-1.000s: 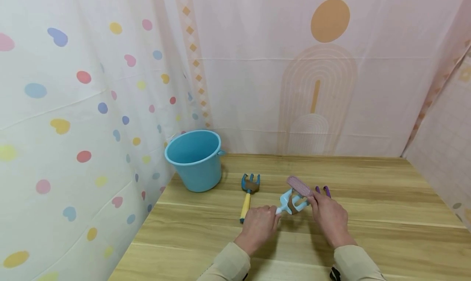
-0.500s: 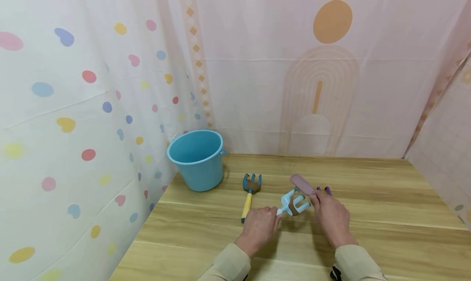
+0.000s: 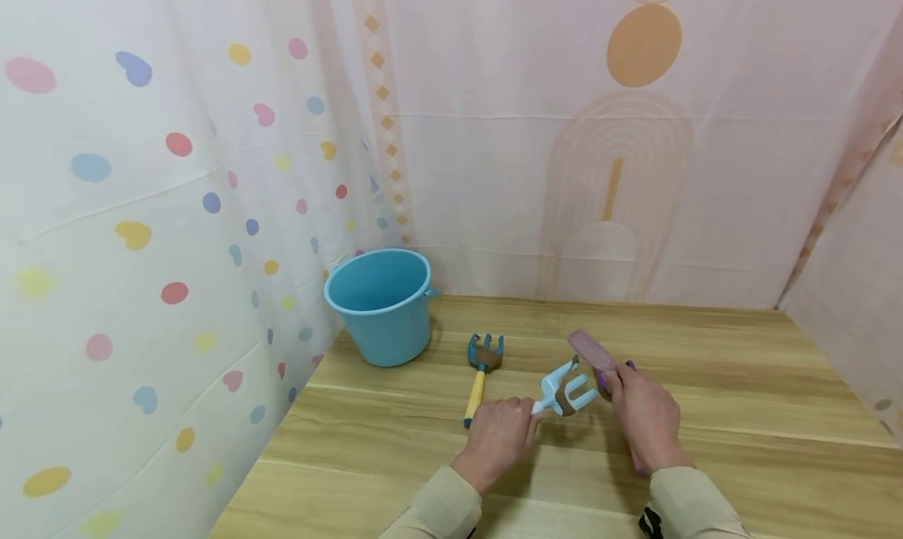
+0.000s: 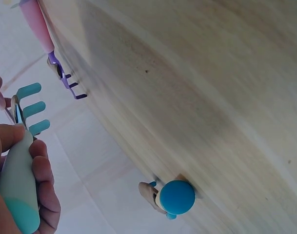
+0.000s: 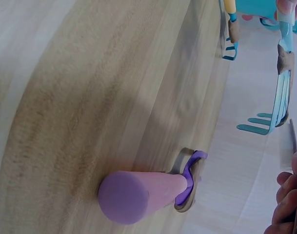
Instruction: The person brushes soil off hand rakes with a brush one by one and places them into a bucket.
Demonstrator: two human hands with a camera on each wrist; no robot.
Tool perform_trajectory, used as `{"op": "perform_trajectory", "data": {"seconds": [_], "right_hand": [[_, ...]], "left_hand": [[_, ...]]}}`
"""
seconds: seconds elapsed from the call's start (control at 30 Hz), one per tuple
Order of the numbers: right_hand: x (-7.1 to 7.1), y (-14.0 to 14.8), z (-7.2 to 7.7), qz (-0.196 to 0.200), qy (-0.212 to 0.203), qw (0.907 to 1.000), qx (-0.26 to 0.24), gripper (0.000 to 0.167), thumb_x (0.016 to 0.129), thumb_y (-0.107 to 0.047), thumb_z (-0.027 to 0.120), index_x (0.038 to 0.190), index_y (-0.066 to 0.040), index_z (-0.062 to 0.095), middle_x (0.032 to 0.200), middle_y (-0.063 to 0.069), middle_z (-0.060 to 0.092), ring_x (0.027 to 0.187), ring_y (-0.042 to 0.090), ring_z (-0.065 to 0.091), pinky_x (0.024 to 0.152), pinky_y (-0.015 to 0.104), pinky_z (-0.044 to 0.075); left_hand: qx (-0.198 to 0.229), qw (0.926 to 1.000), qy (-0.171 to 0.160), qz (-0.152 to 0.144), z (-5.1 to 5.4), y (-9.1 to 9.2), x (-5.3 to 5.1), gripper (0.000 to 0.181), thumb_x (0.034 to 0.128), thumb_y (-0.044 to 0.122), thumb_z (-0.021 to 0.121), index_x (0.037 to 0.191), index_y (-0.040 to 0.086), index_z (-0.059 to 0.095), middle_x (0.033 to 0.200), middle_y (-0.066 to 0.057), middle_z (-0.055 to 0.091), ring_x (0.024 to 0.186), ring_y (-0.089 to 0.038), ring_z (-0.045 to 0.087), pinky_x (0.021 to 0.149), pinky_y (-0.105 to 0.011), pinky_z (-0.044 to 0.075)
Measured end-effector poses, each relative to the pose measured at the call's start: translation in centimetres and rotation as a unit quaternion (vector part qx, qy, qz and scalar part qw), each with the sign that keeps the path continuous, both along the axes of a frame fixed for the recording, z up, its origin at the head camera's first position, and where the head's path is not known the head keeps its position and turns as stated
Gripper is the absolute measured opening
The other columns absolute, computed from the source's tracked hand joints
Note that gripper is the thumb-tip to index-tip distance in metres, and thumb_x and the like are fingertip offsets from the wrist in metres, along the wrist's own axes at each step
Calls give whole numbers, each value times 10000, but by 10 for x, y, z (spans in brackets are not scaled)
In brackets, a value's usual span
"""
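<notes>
L hand point(image 3: 499, 435) has fingers clamped on lt-blue fork point(image 3: 551, 385), R hand's point(image 3: 647, 423) on pink scrubber point(image 3: 591, 349); weak L grip cd let fork twist.

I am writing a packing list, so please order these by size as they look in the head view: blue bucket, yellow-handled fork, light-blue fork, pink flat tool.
1. Blue bucket, clearly largest.
2. Yellow-handled fork and light-blue fork: unsure, the second is partly covered.
3. Pink flat tool, smallest visible part.
</notes>
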State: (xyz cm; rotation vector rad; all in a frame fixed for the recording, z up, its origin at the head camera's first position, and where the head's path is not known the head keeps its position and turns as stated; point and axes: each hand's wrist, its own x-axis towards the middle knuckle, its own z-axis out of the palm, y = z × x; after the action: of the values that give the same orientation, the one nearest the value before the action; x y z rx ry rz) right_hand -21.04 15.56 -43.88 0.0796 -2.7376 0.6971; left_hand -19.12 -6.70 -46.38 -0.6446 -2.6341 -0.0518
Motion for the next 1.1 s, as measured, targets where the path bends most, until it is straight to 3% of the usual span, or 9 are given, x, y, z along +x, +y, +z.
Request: {"op": "perform_trajectory", "data": {"seconds": [0.2,0.4,0.57,0.67,0.93,1.1], "right_hand": [[1,1,0,111,238,9996,-36,350,1035,-255,518,1259,-13,636,1028,268,681,813,444,659,580,513,491],[8,7,-3,303,407,9985,-222,366,1009,-260,576,1269,-10,643,977,206,706,673,257,629,497,357,430],[11,12,-4,371,221,9989,-178,352,992,-276,602,1257,-52,665,759,90,666,566,194,547,457,334,371],[9,11,-4,427,76,9990,-80,328,991,-280,601,1236,-76,679,699,54,618,548,195,503,446,342,358],[4,8,-5,323,-123,9994,42,287,1000,-274,584,1172,-66,681,925,203,699,772,400,663,515,426,467],[2,7,-5,181,-224,9995,116,303,1004,-269,576,1204,-59,666,943,237,688,759,387,653,515,452,456]], "left_hand": [[182,9997,-133,102,1,0,-3,310,964,330,646,716,160,569,550,76,405,440,-49,351,397,-226,270],[523,9980,-328,169,2,-2,-5,294,951,313,667,703,176,588,556,87,425,460,-47,373,407,-233,289],[511,9978,-356,217,2,-3,-6,295,947,314,672,698,182,584,557,94,439,468,-39,382,413,-231,300],[361,9989,-249,148,3,-1,-6,316,948,317,670,686,181,559,552,91,425,462,-36,366,410,-223,292],[55,9999,116,74,2,1,-4,346,948,351,665,680,171,541,544,79,416,439,-49,378,395,-234,288],[42,9998,77,170,1,0,-4,339,948,351,664,687,174,540,545,81,408,440,-48,372,392,-237,285]]}}
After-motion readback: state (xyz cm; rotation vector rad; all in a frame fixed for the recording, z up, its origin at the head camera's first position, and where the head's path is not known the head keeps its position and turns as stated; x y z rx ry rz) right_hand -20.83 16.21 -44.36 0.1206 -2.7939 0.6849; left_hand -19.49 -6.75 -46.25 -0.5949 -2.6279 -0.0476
